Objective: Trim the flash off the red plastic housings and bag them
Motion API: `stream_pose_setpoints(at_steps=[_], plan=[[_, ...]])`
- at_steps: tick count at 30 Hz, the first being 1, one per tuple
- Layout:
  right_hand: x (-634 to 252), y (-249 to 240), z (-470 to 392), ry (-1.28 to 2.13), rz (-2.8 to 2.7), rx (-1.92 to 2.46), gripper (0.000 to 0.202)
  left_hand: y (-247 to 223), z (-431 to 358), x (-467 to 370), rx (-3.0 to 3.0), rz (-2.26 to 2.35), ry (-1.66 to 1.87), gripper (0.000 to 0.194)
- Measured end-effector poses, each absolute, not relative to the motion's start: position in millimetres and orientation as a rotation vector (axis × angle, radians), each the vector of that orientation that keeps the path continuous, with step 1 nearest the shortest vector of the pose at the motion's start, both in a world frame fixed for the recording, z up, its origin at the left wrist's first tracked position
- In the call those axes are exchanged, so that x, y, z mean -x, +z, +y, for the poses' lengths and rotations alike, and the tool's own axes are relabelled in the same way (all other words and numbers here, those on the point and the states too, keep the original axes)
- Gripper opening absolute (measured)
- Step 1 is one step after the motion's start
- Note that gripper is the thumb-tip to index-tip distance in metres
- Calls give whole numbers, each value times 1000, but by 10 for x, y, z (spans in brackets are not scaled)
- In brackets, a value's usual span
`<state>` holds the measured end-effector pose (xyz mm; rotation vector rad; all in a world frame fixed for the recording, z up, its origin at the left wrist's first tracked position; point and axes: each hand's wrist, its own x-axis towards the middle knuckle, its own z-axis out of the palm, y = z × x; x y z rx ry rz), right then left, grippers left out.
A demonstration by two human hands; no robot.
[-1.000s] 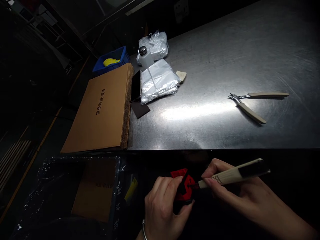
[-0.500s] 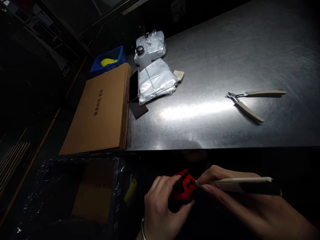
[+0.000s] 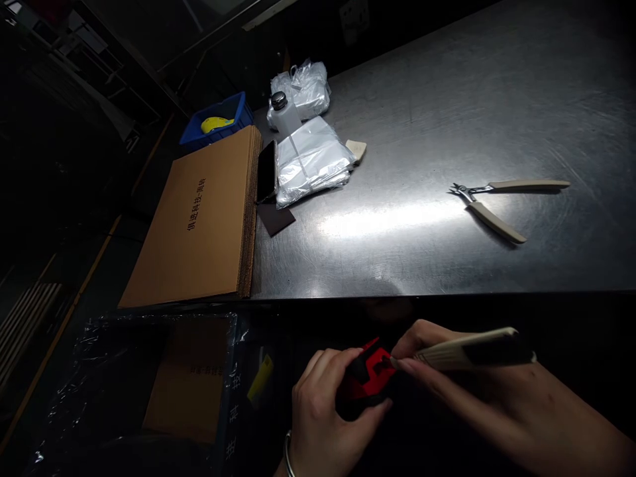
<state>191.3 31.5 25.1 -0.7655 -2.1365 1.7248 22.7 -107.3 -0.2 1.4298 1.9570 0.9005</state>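
Below the front edge of the steel table (image 3: 447,119), my left hand (image 3: 322,417) grips a small red and black part (image 3: 372,376). My right hand (image 3: 477,404) holds a beige-handled tool (image 3: 472,349) with a dark end, its tip touching the red part. Both hands are in shadow, close together. A second pair of beige-handled cutters (image 3: 497,202) lies spread apart on the table, far from both hands.
A stack of flat cardboard (image 3: 199,218) lies at the table's left end, with a phone (image 3: 267,171), silvery bags (image 3: 311,159), a white bottle (image 3: 282,114) and a dark square (image 3: 275,217) beside it. A blue bin (image 3: 218,119) sits behind. A plastic-wrapped box (image 3: 189,377) stands below left.
The tool in my right hand tilted down and then back up slightly. The red part turned a little in my left hand and shifted right. The table things have not moved.
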Motion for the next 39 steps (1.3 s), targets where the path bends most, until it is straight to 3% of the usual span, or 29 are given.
stream_pose_setpoints(at_steps=[7, 16, 22, 35, 39], plan=[[-1961, 276, 378, 1926, -2094, 657, 18, -13, -1051, -186, -1065, 1900, 920, 46], [-2010, 120, 382, 1768, -2102, 354, 32, -114, -1087, -159, -962, 1762, 1024, 49], [-2032, 277, 434, 1871, -2214, 436, 21, -193, -1105, -117, -852, 1613, 1138, 48], [-2016, 573, 466, 1859, -2410, 389, 33, -228, -1103, -95, -800, 1483, 1157, 50], [-2014, 578, 426, 1725, -2427, 439, 24, -220, -1087, -99, -816, 1496, 1156, 49]])
